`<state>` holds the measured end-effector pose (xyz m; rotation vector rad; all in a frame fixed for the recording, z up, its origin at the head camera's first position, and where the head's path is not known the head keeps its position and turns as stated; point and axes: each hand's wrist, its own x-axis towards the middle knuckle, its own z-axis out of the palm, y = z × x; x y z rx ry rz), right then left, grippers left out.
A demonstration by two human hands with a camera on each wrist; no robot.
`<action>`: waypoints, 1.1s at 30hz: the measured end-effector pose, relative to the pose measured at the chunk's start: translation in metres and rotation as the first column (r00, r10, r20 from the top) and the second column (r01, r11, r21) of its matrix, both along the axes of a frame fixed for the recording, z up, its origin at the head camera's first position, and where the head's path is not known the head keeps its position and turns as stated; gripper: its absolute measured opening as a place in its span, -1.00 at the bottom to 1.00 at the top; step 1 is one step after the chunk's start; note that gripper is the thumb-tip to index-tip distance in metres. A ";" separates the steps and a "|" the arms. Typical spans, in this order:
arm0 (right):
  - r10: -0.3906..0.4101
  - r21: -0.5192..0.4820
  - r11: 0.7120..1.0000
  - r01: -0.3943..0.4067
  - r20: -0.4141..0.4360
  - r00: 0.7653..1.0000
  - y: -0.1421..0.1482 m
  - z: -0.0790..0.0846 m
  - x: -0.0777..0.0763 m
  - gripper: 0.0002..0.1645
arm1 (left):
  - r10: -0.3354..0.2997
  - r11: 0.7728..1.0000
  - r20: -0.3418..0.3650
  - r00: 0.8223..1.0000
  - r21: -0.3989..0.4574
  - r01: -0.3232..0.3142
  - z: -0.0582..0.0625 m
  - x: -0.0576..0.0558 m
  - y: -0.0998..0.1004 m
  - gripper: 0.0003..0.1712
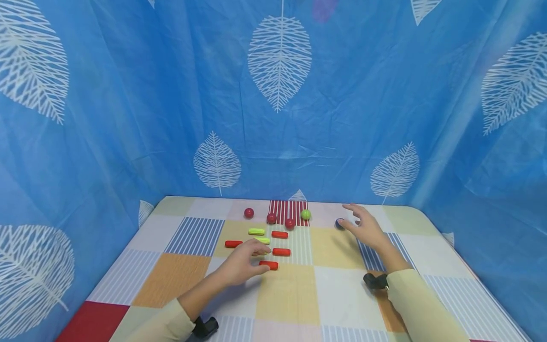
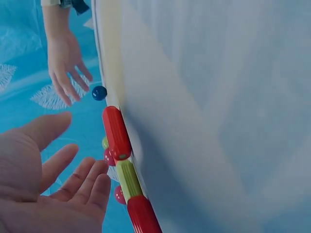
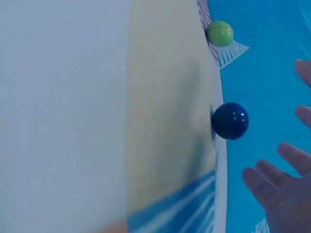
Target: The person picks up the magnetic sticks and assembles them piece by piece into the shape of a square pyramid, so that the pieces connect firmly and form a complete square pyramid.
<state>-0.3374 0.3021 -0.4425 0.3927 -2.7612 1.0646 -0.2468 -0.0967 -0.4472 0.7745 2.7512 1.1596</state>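
My left hand (image 1: 242, 265) is held over the tablecloth with its fingers spread and nothing in them. Its thumb overlaps the end of a red ribbed rod (image 1: 270, 265) in the head view. More red rods (image 1: 281, 252) and yellow-green rods (image 1: 256, 232) lie around the fingertips, some partly covered by the hand. On the right, my right hand (image 1: 366, 230) is spread beside a dark blue ball (image 3: 230, 121). The right wrist view shows a gap between that ball and the fingers. Both palms are bare of any object.
Three red balls (image 1: 249, 213) and a green ball (image 1: 305, 214) rest towards the back of the table. A patchwork cloth (image 1: 286, 294) covers the tabletop. Blue curtains (image 1: 333, 104) with white leaves hang around the back and sides. Each wrist wears a black strap (image 1: 376, 281).
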 end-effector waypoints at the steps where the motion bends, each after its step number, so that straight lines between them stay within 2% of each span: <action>1: -0.009 -0.012 1.000 0.009 0.012 1.000 -0.001 -0.001 -0.001 -0.21 | 0.002 1.000 -0.004 1.000 -0.001 -0.002 0.000 0.000 0.001 -0.57; 6: -0.049 -0.030 0.998 0.050 0.059 0.997 -0.003 -0.007 -0.005 -0.24 | 0.007 1.000 0.008 1.000 -0.009 -0.007 0.001 -0.003 0.007 -0.64; 13: -0.078 -0.122 0.988 0.094 0.129 0.989 -0.004 -0.015 -0.011 -0.31 | 0.037 0.998 0.082 0.996 -0.061 -0.032 0.000 -0.009 0.009 -0.69; 17: -0.095 -0.158 0.980 0.120 0.155 0.983 -0.005 -0.018 -0.015 -0.33 | 0.027 0.998 0.104 0.994 -0.062 -0.021 -0.001 -0.013 0.007 -0.70; 25: -0.125 -0.160 0.975 0.152 0.162 0.979 -0.008 -0.022 -0.019 -0.40 | 0.041 0.996 0.146 0.988 -0.087 -0.029 -0.001 -0.017 0.007 -0.73; 33: -0.161 -0.146 0.971 0.189 0.184 0.970 -0.008 -0.026 -0.021 -0.46 | 0.052 0.994 0.156 0.986 -0.108 -0.035 -0.002 -0.021 0.007 -0.76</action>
